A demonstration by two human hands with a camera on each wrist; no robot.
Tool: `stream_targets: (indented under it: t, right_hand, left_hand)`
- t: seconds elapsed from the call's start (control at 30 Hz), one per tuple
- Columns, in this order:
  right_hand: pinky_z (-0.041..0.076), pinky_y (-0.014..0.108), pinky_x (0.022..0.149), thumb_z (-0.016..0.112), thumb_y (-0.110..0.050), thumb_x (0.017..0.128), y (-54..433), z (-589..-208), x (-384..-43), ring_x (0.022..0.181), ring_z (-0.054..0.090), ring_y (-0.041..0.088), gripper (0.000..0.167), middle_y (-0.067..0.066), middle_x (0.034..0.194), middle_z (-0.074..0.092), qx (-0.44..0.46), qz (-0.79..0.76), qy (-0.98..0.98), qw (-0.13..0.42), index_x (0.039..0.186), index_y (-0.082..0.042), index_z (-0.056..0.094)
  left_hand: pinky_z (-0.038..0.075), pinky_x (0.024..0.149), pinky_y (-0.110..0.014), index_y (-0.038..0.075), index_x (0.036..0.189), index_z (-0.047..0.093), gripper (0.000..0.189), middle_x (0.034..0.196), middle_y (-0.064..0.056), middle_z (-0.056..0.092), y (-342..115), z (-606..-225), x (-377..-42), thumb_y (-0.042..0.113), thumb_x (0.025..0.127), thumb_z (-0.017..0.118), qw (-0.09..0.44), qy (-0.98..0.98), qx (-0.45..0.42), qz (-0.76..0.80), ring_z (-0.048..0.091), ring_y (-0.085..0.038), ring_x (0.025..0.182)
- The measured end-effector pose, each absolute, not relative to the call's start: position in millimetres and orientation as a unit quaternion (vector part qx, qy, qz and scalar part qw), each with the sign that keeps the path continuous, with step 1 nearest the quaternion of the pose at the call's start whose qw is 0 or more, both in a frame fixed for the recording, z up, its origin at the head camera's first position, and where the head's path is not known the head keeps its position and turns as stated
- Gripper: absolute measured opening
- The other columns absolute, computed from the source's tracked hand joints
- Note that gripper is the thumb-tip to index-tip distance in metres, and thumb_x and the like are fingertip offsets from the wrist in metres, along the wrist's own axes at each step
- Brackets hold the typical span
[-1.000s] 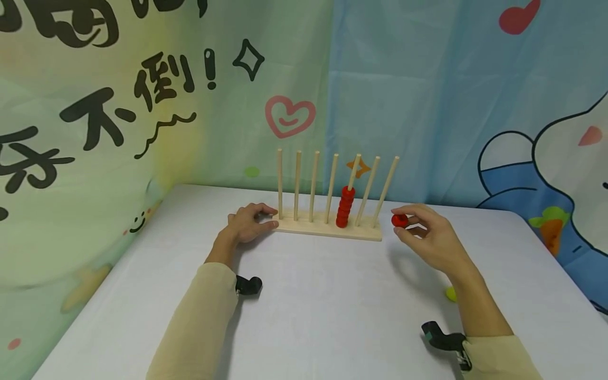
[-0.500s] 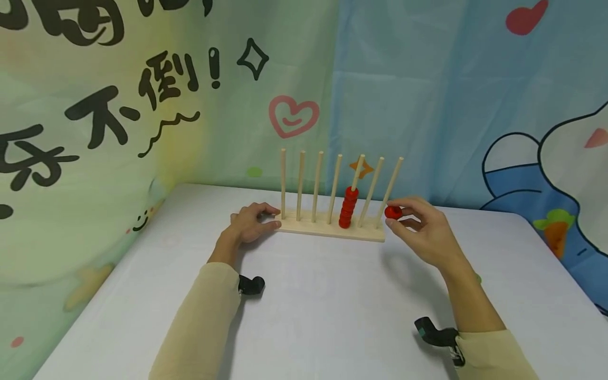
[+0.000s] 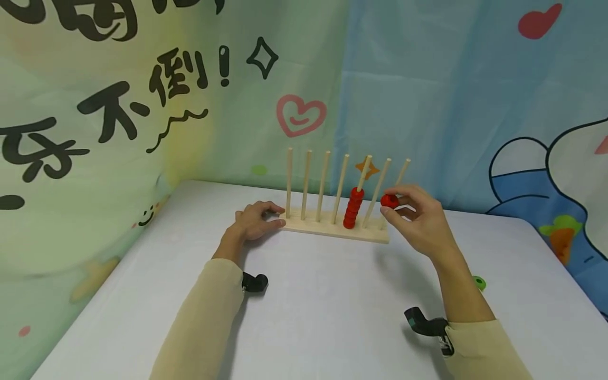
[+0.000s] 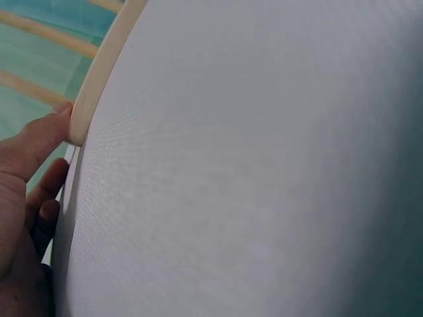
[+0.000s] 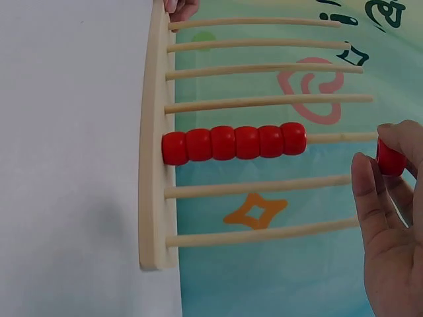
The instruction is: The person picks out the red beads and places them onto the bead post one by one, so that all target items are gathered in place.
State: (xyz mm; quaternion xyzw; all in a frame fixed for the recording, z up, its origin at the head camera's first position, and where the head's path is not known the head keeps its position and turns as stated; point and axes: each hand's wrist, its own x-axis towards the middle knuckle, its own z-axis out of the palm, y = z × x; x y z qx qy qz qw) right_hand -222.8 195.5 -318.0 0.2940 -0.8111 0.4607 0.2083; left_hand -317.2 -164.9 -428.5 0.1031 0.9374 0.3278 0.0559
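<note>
A wooden peg stand (image 3: pixel 328 229) with a row of upright pegs stands toward the back of the table. On its third peg from the right is a stack of red beads (image 3: pixel 352 210), also seen in the right wrist view as red beads (image 5: pixel 223 143). My left hand (image 3: pixel 256 220) holds the base's left end, thumb in front and fingers behind. Between thumb and fingertips, my right hand (image 3: pixel 420 219) pinches a single red bead (image 3: pixel 390 201) in the air, near the two rightmost pegs. In the right wrist view this red bead (image 5: pixel 391 160) is partly covered by the fingers.
A green bead (image 3: pixel 480 283) lies on the white table (image 3: pixel 313 306), partly behind my right forearm. A printed cloth backdrop (image 3: pixel 418 105) hangs close behind the table. Each wrist carries a black camera mount (image 3: pixel 427 323).
My right hand has moved left and slightly up with the red bead, from beside the stand to its right-hand pegs. The left hand stays at the base's end. The view has shifted slightly.
</note>
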Motion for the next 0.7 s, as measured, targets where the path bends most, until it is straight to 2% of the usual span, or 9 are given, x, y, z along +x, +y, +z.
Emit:
stream_targets:
  t: [0.23,0.43,0.7]
  right_hand:
    - [0.054,0.021,0.077,0.067,0.019,0.081,186,-316,-231,0.086,0.062,0.024,0.037,0.025,0.107,0.059,0.318,0.499,-0.778,0.21,0.117,0.013,0.057]
    - [0.055,0.022,0.078,0.07,0.015,0.082,179,-316,-235,0.087,0.059,0.025,0.03,0.022,0.107,0.059,0.311,0.505,-0.779,0.203,0.11,0.009,0.065]
    - [0.055,0.025,0.079,0.065,0.02,0.082,172,-318,-240,0.088,0.062,0.032,0.036,0.024,0.11,0.057,0.329,0.518,-0.762,0.206,0.117,0.011,0.063]
  left_hand:
    - [0.021,0.103,-0.056,0.031,0.127,0.064,0.041,0.139,0.001,0.054,-164,-428,-317,0.05,0.09,0.067,0.054,0.94,0.103,0.32,0.044,-0.03,0.128]
    - [0.021,0.102,-0.056,0.032,0.125,0.065,0.039,0.141,0.0,0.053,-163,-429,-317,0.049,0.09,0.067,0.052,0.94,0.106,0.32,0.044,-0.03,0.128]
    - [0.021,0.102,-0.056,0.034,0.125,0.065,0.039,0.141,0.001,0.053,-164,-430,-317,0.05,0.09,0.066,0.05,0.942,0.108,0.314,0.044,-0.03,0.128]
